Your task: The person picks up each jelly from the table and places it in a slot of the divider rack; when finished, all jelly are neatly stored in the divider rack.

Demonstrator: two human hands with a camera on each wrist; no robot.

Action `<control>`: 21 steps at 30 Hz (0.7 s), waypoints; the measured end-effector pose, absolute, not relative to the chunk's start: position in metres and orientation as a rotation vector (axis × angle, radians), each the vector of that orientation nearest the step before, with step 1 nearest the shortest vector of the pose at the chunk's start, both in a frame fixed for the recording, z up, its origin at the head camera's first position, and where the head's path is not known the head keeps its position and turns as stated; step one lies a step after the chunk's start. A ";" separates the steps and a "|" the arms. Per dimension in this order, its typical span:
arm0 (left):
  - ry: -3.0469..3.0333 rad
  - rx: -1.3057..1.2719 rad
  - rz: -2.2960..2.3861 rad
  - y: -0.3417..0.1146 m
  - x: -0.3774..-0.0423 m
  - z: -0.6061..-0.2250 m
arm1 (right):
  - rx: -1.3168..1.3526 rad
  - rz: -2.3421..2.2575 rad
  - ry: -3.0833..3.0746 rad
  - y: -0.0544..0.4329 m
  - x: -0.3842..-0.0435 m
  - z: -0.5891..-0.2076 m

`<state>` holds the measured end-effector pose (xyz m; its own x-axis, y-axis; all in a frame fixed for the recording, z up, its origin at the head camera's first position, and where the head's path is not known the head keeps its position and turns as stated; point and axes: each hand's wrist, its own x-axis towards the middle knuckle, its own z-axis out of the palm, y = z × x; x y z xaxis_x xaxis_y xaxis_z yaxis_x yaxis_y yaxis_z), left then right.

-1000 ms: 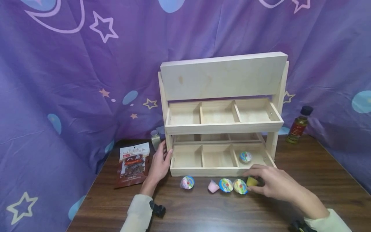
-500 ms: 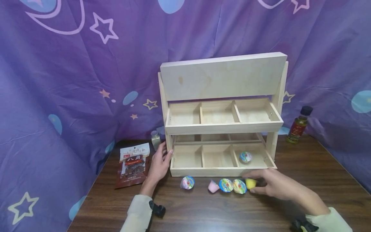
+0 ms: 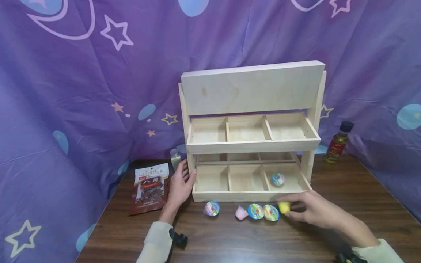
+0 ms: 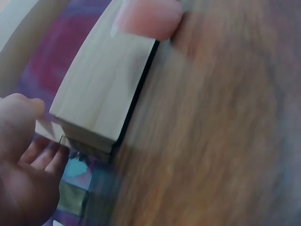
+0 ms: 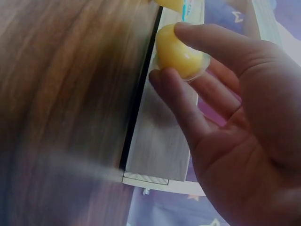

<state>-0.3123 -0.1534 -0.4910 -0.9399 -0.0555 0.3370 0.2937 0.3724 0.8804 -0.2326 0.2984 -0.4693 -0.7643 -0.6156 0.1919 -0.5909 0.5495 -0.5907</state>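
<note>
My right hand (image 3: 323,213) pinches a yellow jelly cup (image 3: 284,207) between thumb and fingers, just in front of the lower tray's right end. In the right wrist view the cup's rounded yellow base (image 5: 174,52) shows between the fingertips. My left hand (image 3: 179,186) holds the left side of the wooden two-tier shelf (image 3: 253,89), its thumb at the front and its other fingers partly hidden behind. Another jelly cup (image 3: 277,179) sits in the lower right compartment. On the table, a pink cup (image 3: 241,213) lies on its side beside two lid-up cups (image 3: 255,211).
One more jelly cup (image 3: 212,208) lies further left before the shelf. A brown spice packet (image 3: 150,188) and a small jar (image 3: 175,158) are left of the shelf. An oil bottle (image 3: 338,144) stands at the back right. Purple cloth (image 3: 72,95) hangs behind the table (image 3: 230,241).
The yellow jelly cup has turned in my right fingers and shows more of its yellow side. My right hand has shifted only slightly. My left hand has stayed on the shelf.
</note>
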 end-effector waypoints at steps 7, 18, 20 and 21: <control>-2.301 -0.205 -1.530 -0.148 -0.311 -0.496 | -1.098 -1.065 2.850 0.301 -0.232 -0.459; -2.329 -0.204 -1.472 -0.147 -0.311 -0.500 | -0.970 -1.085 3.084 0.302 -0.235 -0.450; -2.338 -0.204 -1.449 -0.147 -0.311 -0.501 | -0.886 -1.059 3.136 0.303 -0.238 -0.448; -2.343 -0.202 -1.443 -0.147 -0.311 -0.502 | -0.837 -1.035 3.159 0.304 -0.239 -0.447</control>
